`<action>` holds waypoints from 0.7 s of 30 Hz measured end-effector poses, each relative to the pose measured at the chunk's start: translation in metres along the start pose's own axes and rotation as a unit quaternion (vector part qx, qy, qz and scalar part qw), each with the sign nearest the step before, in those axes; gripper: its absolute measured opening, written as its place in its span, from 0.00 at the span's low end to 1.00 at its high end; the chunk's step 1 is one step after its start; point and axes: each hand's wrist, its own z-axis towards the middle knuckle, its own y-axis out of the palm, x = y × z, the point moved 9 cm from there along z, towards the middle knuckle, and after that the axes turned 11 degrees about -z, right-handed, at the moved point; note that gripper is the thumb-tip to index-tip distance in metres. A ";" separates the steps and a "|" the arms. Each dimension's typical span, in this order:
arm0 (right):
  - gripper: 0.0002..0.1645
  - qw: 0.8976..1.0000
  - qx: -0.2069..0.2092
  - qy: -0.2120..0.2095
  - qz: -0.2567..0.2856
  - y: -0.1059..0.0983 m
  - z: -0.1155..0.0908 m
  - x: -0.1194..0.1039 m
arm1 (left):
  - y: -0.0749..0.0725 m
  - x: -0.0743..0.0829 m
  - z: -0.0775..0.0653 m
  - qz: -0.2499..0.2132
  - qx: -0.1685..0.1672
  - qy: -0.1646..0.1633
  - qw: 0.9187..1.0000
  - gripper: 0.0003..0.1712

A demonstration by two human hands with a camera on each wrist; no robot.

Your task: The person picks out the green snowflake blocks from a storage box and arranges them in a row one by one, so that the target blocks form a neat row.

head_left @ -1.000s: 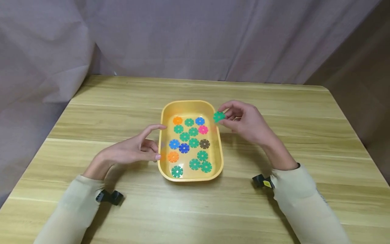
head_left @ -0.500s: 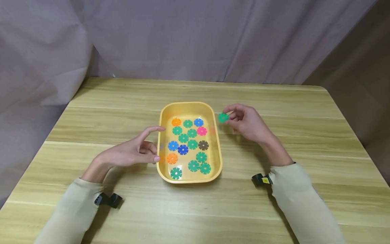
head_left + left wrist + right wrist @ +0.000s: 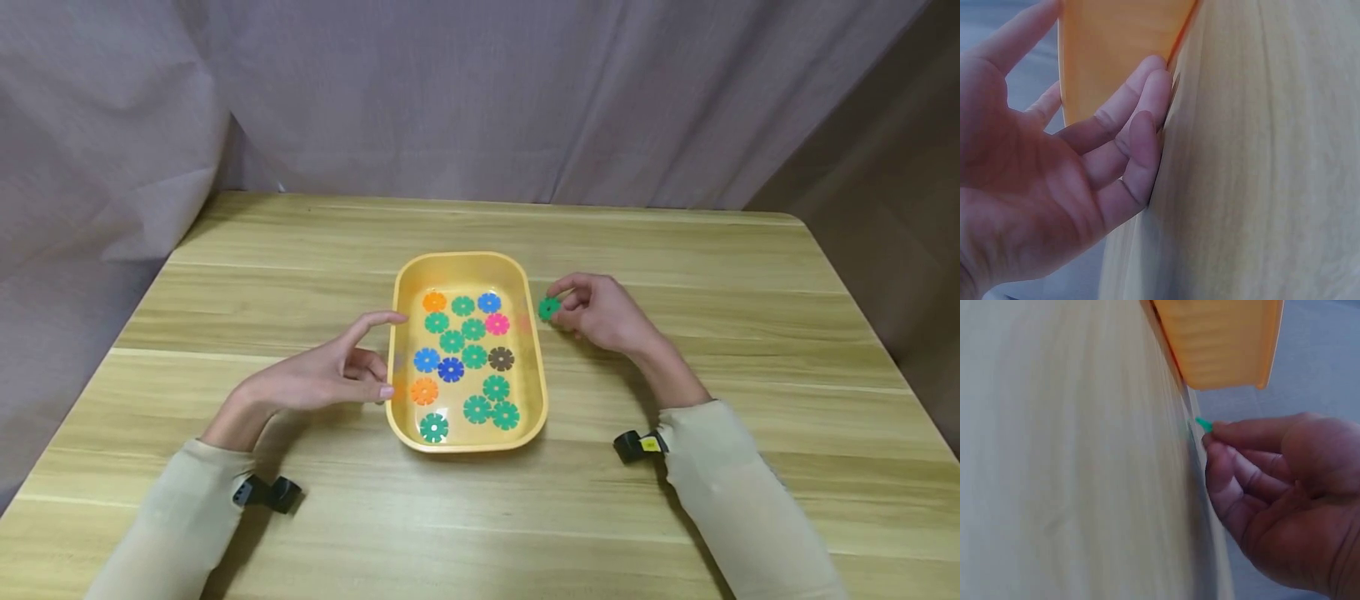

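Observation:
A yellow tray (image 3: 537, 392) stands mid-table with notched plastic snowflake discs lying flat inside. Several are green, such as the green disc (image 3: 433, 427) at its near left; others are orange, blue, pink and dark brown. My left hand (image 3: 322, 362) holds the tray's left side, index fingertip and thumb at the rim, the other fingers curled against the outer wall (image 3: 1110, 62). Just right of the tray, my right hand (image 3: 603, 317) pinches a green snowflake disc (image 3: 549, 308) between thumb and index finger. In the right wrist view that disc (image 3: 1204, 424) shows edge-on, low over the table.
The wooden table (image 3: 712, 275) extends on all sides of the tray. A grey curtain (image 3: 412, 100) hangs behind its far edge. Each sleeve carries a small black wrist camera (image 3: 266, 493) near the cuff.
My right hand has moved right, away from the tray's rim, then down and nearer, still pinching the green snowflake disc. My left hand stays at the tray.

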 end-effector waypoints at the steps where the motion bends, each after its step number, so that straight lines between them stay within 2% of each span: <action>1: 0.20 1.000 -0.001 0.001 -0.003 0.001 0.001 0.001 | 0.000 0.000 0.000 -0.002 0.000 -0.001 1.000 0.53; 12: 0.15 0.999 0.024 -0.004 -0.027 0.001 0.004 0.007 | 0.000 0.001 0.000 0.002 0.002 -0.004 1.000 0.53; 21: 0.16 0.999 0.031 -0.003 -0.034 0.000 0.003 0.006 | 0.001 0.000 0.000 -0.004 -0.001 0.001 1.000 0.53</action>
